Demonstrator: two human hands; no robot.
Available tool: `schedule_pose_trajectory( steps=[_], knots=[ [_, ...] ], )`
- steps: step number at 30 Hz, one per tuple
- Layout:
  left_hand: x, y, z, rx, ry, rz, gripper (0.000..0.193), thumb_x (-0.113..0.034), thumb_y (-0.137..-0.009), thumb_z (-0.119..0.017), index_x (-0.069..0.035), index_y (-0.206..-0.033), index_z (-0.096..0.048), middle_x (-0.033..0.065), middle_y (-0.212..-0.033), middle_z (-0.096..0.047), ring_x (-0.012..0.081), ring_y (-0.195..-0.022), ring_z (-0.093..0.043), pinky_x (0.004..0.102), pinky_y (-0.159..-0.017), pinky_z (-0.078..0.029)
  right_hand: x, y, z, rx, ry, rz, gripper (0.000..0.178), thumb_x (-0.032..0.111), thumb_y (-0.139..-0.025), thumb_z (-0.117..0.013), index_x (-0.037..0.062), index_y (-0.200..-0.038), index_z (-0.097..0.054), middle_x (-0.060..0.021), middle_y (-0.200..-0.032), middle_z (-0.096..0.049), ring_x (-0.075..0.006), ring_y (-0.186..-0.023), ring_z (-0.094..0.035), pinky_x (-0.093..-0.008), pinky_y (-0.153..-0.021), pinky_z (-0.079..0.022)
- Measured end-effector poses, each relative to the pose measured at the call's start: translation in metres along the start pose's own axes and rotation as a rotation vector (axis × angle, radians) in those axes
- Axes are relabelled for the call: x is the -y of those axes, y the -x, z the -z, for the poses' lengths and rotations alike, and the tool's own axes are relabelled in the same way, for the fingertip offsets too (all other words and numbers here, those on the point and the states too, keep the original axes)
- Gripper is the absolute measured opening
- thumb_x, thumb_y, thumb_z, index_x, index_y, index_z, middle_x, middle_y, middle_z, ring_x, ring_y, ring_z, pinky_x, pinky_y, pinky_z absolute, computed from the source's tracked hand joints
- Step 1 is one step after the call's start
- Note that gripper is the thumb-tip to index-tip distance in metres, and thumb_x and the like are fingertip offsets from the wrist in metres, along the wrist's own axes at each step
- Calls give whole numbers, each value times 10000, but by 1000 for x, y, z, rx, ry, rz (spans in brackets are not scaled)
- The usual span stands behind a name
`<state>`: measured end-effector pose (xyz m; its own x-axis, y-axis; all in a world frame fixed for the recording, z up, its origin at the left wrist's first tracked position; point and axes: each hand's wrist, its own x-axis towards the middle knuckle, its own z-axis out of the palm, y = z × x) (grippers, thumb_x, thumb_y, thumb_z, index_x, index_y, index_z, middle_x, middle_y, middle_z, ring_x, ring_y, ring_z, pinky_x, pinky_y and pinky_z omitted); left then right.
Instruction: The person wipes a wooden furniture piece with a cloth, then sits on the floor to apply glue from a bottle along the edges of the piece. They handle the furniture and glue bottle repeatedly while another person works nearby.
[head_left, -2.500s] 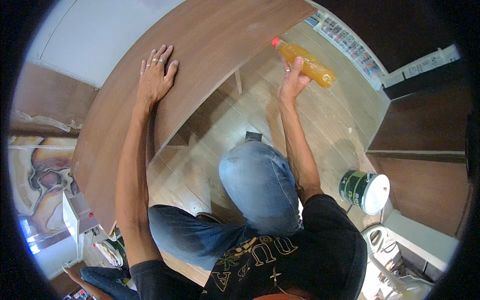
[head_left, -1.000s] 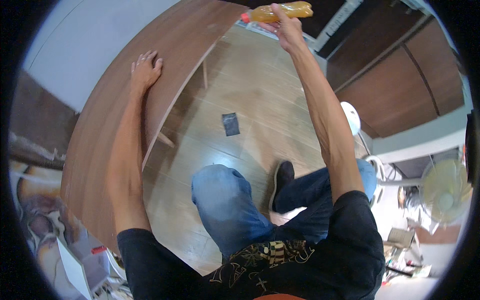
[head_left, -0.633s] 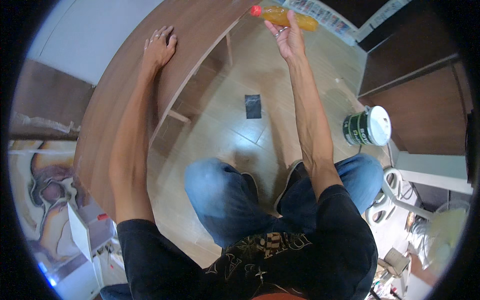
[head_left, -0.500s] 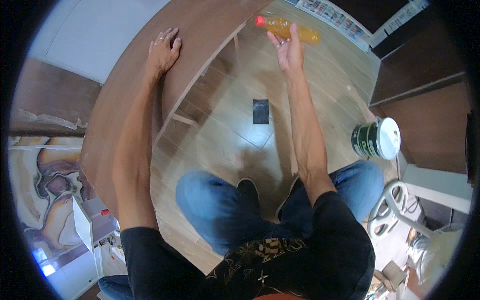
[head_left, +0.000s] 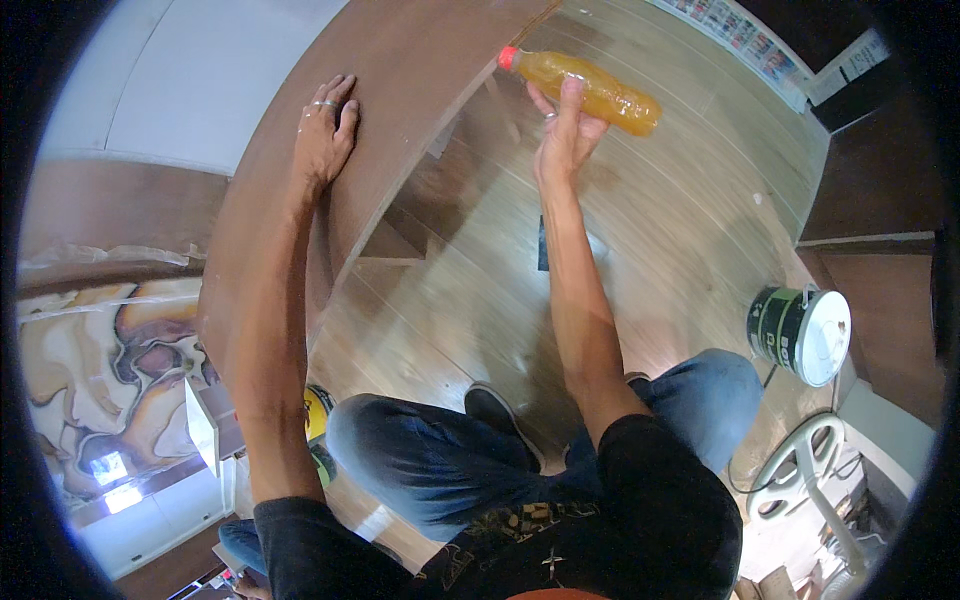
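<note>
My right hand (head_left: 563,135) is raised in front of me and grips a clear plastic bottle (head_left: 590,88) of orange liquid with a red cap. The bottle lies sideways, cap pointing left toward the edge of the brown wooden board (head_left: 420,70). My left hand (head_left: 323,135) rests flat on that board, fingers spread, a ring on one finger. Below me I see my knees in blue jeans and one dark shoe.
A wooden plank floor (head_left: 650,230) lies beneath. A green and white paint can (head_left: 800,330) sits on its side at the right. A small dark flat thing (head_left: 543,258) lies on the floor under my right arm. A white fan guard (head_left: 800,480) is at lower right. Dark cabinets stand along the right.
The view has swung as my head moved. The bottle stays in my right hand, now lower and nearer the board's edge. My left hand remains flat on the board.
</note>
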<state>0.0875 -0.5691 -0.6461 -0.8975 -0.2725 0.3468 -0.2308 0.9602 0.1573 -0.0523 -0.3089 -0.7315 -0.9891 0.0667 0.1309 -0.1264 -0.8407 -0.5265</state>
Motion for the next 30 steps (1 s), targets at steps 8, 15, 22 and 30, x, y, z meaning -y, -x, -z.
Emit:
schedule_pose_trajectory(
  steps=[8, 15, 22, 30],
  knots=[
    [10, 4, -6, 11, -23, 18, 455, -285, -1039, -451, -94, -1446, -522, 163, -1529, -463, 353, -1437, -393, 460, -1193, -284, -4, 31, 3, -125, 202, -52, 395, 119, -884, -759, -14, -1200, -562, -113, -1163, -650, -203, -1031, -646, -330, -903, -541],
    [8, -3, -3, 2, 19, -20, 466, -317, -1037, -441, -112, -1447, -525, 166, -1528, -463, 360, -1446, -379, 519, -1212, -234, -8, 12, 1, -42, 259, 82, 414, 159, -952, -719, -23, -1266, -520, -121, -1163, -654, -194, -1031, -659, -353, -912, -554],
    [9, -1, -4, 20, -50, -15, 453, -278, -1047, -434, -86, -1450, -516, 174, -1536, -451, 351, -1437, -397, 441, -1192, -288, -6, 35, 3, 35, 431, 140, 346, 139, -947, -722, -19, -1201, -548, -120, -1145, -659, -195, -1028, -658, -339, -903, -550],
    [5, 1, -6, 15, -25, 24, 470, -329, -1038, -438, -106, -1443, -523, 155, -1530, -465, 369, -1446, -376, 519, -1198, -262, 5, 17, 1, 47, 396, 111, 387, 129, -934, -738, -25, -1236, -552, -129, -1157, -659, -201, -1059, -652, -341, -941, -522]
  ],
)
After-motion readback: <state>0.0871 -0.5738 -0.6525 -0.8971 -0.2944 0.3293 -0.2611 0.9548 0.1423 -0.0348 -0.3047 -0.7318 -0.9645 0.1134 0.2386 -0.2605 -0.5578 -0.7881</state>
